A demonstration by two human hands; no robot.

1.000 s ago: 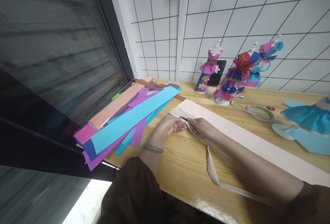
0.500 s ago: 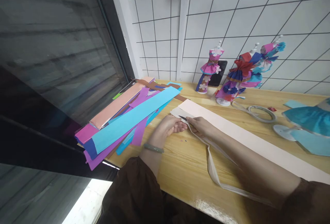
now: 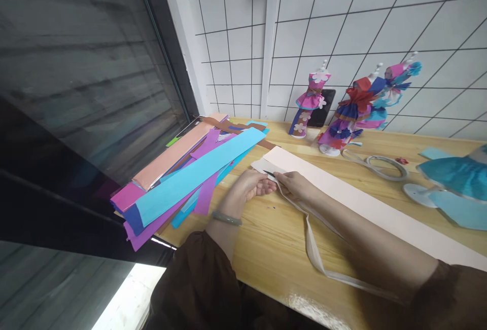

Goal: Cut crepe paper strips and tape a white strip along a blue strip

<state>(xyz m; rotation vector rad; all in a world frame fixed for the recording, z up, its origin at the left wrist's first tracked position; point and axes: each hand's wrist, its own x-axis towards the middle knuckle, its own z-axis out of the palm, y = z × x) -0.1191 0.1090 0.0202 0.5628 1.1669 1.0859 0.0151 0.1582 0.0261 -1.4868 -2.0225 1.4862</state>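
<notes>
Work at a wooden table [image 3: 262, 254], read from left to right. A stack of coloured paper strips [image 3: 198, 180], turquoise uppermost, overlaps the table's left edge. The left hand [image 3: 255, 184], with a bangle [image 3: 227, 218] at the wrist, lies just right of the stack, fingers loosely curled, at the left end of a pale sheet [image 3: 342, 191]; whether it pinches the sheet is too small to tell. The right hand [image 3: 294, 185], closed, grips a slim dark-bladed tool [image 3: 269, 173], its tip pointing left over the pale paper. From beneath this hand a narrow off-white strip [image 3: 312, 249] curves toward the near right. Wood grain shows between the forearms down to the near edge, giving room below the hands. The sheet runs obliquely beyond the right forearm to the right border. Behind it stand a pink-dressed form [image 3: 309, 99], a phone [image 3: 322, 108] and a red-and-blue-dressed form [image 3: 348, 109]; farther right lie a tape roll [image 3: 391, 178] and a turquoise skirt [image 3: 449, 175]. Compared with one second earlier, the view has shifted slightly, while hands, sheet and strip keep nearly the same arrangement.
</notes>
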